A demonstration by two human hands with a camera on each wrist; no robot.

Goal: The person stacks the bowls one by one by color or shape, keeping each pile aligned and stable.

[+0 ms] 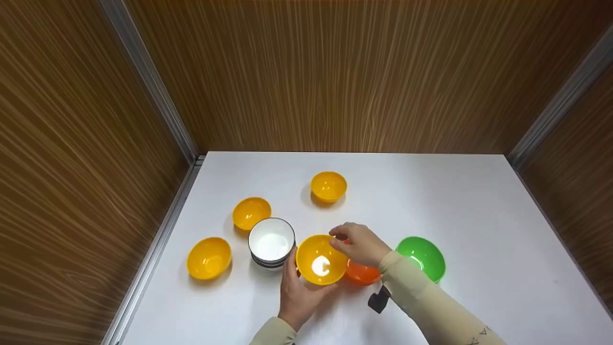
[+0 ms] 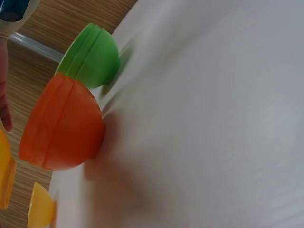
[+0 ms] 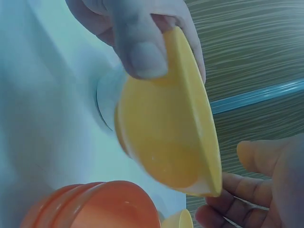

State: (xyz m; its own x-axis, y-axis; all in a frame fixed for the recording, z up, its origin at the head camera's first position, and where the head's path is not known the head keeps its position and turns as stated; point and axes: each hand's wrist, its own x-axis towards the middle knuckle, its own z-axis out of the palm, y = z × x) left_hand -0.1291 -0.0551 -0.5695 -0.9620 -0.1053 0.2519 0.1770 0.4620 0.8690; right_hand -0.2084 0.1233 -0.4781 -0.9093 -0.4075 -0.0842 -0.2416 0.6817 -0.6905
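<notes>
A yellow bowl (image 1: 322, 268) is raised over the table in my left hand (image 1: 301, 298). In the right wrist view the left thumb (image 3: 148, 59) presses on the outside of this bowl, with the fingers behind its rim. My right hand (image 1: 361, 244) is at the bowl's far right rim, its fingers loosely bent and its thumb (image 3: 249, 156) apart from the bowl. Orange bowls (image 2: 71, 126), nested together, stand beneath the right hand, partly hidden by it in the head view. Left of the held bowl is a stack of white bowls (image 1: 272, 239) with dark rims.
Three more yellow bowls stand on the white table (image 1: 479, 230): one at the left (image 1: 209, 258), one behind the white stack (image 1: 251, 214) and one farther back (image 1: 328, 187). Nested green bowls (image 1: 424, 258) are beside my right sleeve. Wood-patterned panels (image 1: 335, 76) enclose the table.
</notes>
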